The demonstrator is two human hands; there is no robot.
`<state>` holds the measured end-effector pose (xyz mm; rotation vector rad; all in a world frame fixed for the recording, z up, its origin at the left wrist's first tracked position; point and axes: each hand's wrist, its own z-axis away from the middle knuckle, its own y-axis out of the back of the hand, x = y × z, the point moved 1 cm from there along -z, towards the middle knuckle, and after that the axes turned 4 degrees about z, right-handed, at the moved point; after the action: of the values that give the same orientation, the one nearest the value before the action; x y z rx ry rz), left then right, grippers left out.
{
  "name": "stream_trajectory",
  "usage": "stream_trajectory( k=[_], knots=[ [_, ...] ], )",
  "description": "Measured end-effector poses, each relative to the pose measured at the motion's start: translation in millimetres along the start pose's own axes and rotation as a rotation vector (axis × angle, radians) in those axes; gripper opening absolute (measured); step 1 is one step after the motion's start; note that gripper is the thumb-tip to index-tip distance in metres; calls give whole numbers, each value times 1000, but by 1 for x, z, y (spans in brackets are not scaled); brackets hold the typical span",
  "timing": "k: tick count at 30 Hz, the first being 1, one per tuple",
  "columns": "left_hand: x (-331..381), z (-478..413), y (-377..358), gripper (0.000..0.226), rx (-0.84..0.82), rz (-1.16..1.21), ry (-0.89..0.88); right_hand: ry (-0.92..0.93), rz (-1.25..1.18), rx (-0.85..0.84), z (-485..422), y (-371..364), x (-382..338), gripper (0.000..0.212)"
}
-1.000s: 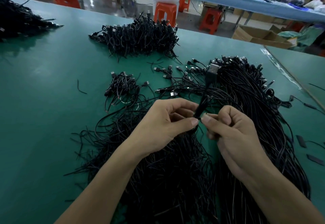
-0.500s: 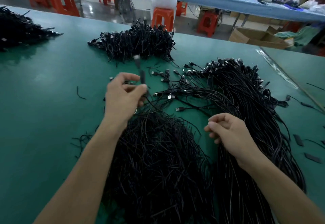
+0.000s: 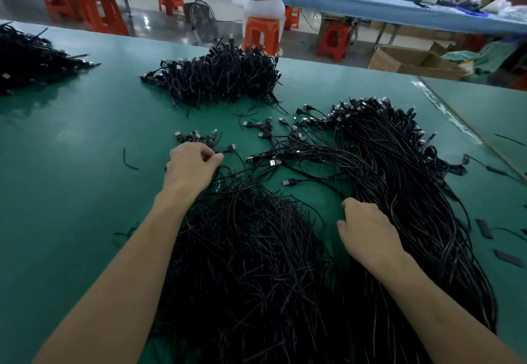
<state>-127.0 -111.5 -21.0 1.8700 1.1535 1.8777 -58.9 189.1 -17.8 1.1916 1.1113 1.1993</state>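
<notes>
On the worktop [image 3: 71, 149], the near pile [image 3: 245, 263] lies right before you, between your arms. To its right runs the long bundle [image 3: 413, 178], with your right grip [image 3: 368, 229] on its near-left edge. Your left grip [image 3: 189, 166] sits on a bunch [image 3: 196, 136] just beyond the near pile. Loose plugs [image 3: 285, 132] lie between bunch and bundle. Behind them sits the far pile [image 3: 219, 78], and another pile [image 3: 31, 58] lies far left. A stool [image 3: 261, 34] stands behind the worktop.

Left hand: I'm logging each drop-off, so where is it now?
Head view, left of centre: the left hand is at the small bunch of plugs, just beyond the near cable heap.
</notes>
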Motion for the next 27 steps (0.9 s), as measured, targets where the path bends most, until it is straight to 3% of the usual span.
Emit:
stream_trajectory(
  k=[2, 6, 9, 12, 17, 20, 21, 24, 26, 27],
  knots=[
    [1, 8, -6, 25, -56, -41, 4, -18, 77, -3, 0, -2, -5, 15],
    [1, 26, -12, 17, 15, -60, -57, -85, 55, -49, -9, -3, -9, 29],
    [9, 34, -10, 9, 47, 55, -168, -84, -278, -161, -18, 4, -9, 30],
    [26, 45, -3, 11, 14, 101, -302, 22, -584, -90, -13, 25, -19, 25],
    [72, 65, -8, 59, -346, 158, -485, 394, -738, 51, 21, 71, -65, 28],
    [57, 73, -31, 54, -585, 538, -154, 671, -844, -22, 56, 88, -93, 23],
    [49, 77, -38, 42, -603, 542, -74, 757, -847, -25, 65, 91, -99, 23],
    [48, 65, -48, 18, -365, 379, -212, 903, -878, 25, 80, 101, -102, 33],
    [61, 57, -43, 10, -185, 427, -265, 948, -923, 92, 83, 107, -97, 36],
    [64, 52, -39, 28, -128, 491, -217, 953, -942, 134, 83, 109, -92, 38]
  ],
)
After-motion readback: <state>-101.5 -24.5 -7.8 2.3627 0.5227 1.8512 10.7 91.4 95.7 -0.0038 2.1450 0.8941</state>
